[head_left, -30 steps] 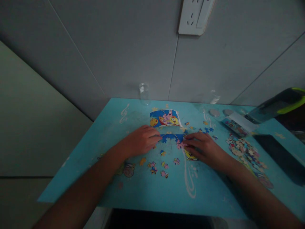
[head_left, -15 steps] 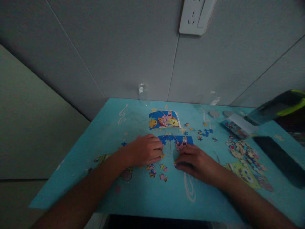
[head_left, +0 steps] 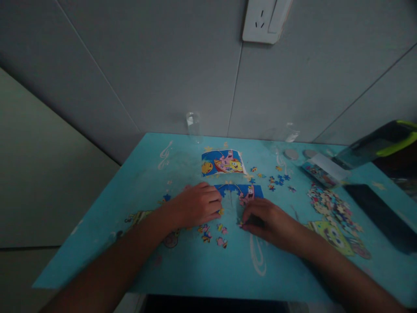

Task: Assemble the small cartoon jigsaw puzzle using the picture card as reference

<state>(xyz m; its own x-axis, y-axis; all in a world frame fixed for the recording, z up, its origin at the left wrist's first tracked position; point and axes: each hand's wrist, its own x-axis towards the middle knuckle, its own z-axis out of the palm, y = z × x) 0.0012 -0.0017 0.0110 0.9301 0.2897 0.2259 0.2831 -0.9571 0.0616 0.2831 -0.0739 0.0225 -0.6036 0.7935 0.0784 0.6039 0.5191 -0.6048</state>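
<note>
A partly assembled jigsaw puzzle (head_left: 257,191), blue with a pink cartoon figure, lies on the table between my hands. Its left part is hidden under my left hand (head_left: 201,204), whose fingers are curled together palm down; what they hold, if anything, is out of sight. My right hand (head_left: 262,217) is at the lower right of the puzzle, thumb and forefinger pinched on a small puzzle piece (head_left: 241,224). Loose puzzle pieces (head_left: 206,237) lie just below my left hand. Behind the puzzle is a printed reference picture (head_left: 223,162) with the same cartoon scene.
Blue loose pieces (head_left: 280,179) are scattered right of the picture, and a larger pile (head_left: 332,208) lies farther right. Beside it are a dark flat object (head_left: 379,217), an opened card box (head_left: 322,171) and round lids (head_left: 291,154). A clear container (head_left: 193,125) stands by the wall.
My right thumb and forefinger have shifted slightly at the small piece, with a wider gap showing behind the fingertips. My left hand stays put on the puzzle. The view has tilted a little.
</note>
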